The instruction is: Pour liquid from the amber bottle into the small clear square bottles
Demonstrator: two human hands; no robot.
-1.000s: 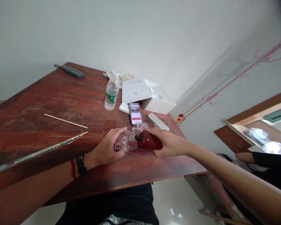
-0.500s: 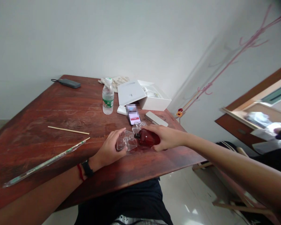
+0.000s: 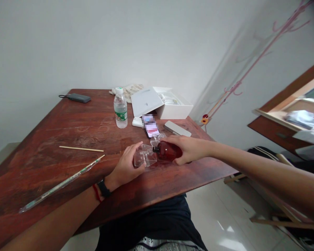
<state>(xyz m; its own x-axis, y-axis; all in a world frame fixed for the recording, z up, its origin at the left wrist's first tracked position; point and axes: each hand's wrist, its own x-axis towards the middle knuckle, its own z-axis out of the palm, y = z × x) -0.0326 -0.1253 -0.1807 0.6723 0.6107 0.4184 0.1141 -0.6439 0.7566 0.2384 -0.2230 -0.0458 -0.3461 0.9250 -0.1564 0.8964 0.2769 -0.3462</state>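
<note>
My left hand is curled round the side of a clear, angular plastic or glass container on the table. Gripped in my right hand is a dark red-brown bottle, tilted on its side with its black neck toward the container's mouth. Whether liquid is flowing out I cannot make out. Just behind them lies a small clear piece, partly hidden by the bottle. A phone with a lit screen rests farther back.
On the wooden table stand a water bottle and an opened white box. A slim light case, a bare chopstick, wrapped chopsticks and a grey device lie around. A pink coat rack leans at right.
The whole view has shifted slightly. My hands keep their grips on the clear container and the bottle, which stays tilted toward it.
</note>
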